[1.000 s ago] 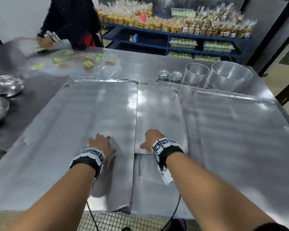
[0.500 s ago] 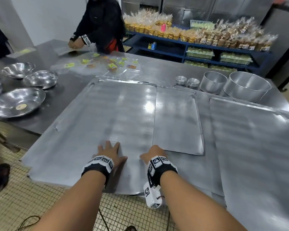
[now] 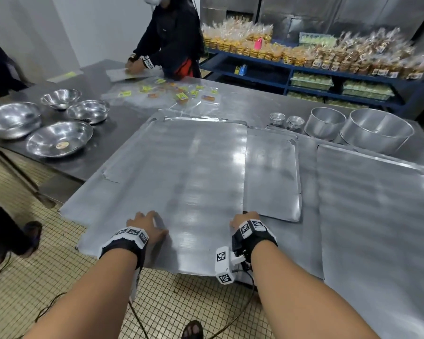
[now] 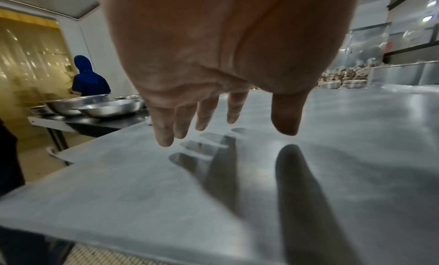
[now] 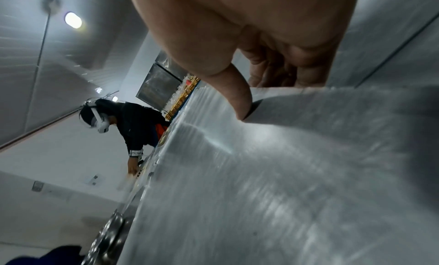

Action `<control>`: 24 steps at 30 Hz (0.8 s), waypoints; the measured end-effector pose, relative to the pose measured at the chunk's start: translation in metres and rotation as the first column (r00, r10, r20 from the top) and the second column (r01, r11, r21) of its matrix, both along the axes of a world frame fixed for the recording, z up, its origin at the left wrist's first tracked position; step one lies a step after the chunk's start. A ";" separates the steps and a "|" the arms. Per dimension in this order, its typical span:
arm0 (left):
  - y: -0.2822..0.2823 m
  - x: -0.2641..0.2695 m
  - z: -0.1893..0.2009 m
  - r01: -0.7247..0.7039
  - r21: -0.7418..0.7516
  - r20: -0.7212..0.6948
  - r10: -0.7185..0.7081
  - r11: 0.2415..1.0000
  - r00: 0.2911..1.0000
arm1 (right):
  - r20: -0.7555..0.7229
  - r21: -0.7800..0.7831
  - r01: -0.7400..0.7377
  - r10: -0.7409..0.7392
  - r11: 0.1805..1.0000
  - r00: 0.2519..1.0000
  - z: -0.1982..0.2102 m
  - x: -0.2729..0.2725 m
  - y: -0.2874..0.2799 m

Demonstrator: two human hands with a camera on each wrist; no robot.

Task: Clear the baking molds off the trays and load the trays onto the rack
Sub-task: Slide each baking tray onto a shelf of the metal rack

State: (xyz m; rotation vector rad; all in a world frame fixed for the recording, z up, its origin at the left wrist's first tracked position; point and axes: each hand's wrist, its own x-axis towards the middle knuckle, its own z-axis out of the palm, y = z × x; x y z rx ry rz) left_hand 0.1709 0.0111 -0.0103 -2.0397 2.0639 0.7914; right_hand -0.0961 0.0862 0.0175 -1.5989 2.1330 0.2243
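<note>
A large flat metal tray (image 3: 181, 182) lies in the middle of the steel table, and its near end overhangs the table edge above the floor. My left hand (image 3: 147, 226) lies on it with straight fingers (image 4: 166, 130) spread over the tray (image 4: 237, 194). My right hand (image 3: 240, 222) grips the tray's right edge. Its thumb (image 5: 237, 100) presses on top of the tray (image 5: 261, 175) and the other fingers curl underneath. Two big round molds (image 3: 377, 132) and two stacks of small molds (image 3: 277, 118) stand at the table's back right, off the trays.
A smaller tray (image 3: 271, 177) lies just right of my right hand, and another large tray (image 3: 377, 216) beyond it. Steel bowls (image 3: 59, 139) sit at the left. A person (image 3: 171, 40) works at the far side. Someone's foot (image 3: 32, 236) stands on the tiled floor at the left.
The large tray has slid toward me and now hangs over the table's near edge. Both hands came back with it, and the right hand moved from the small tray's corner to the large tray's edge.
</note>
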 end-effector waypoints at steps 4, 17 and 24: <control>0.008 0.011 0.004 -0.063 0.021 0.059 0.062 0.998 0.996 | -0.129 0.014 -0.077 0.078 0.997 0.989 -0.002 -0.018 0.014; -0.025 0.033 -0.004 -0.376 0.018 0.053 0.374 0.927 0.926 | 0.064 -0.011 0.403 -0.402 0.915 0.913 -0.015 -0.017 0.052; -0.065 0.067 -0.004 -0.417 0.237 -0.159 0.459 0.877 0.874 | 0.194 -0.031 0.754 -0.736 0.656 0.648 -0.019 0.008 0.037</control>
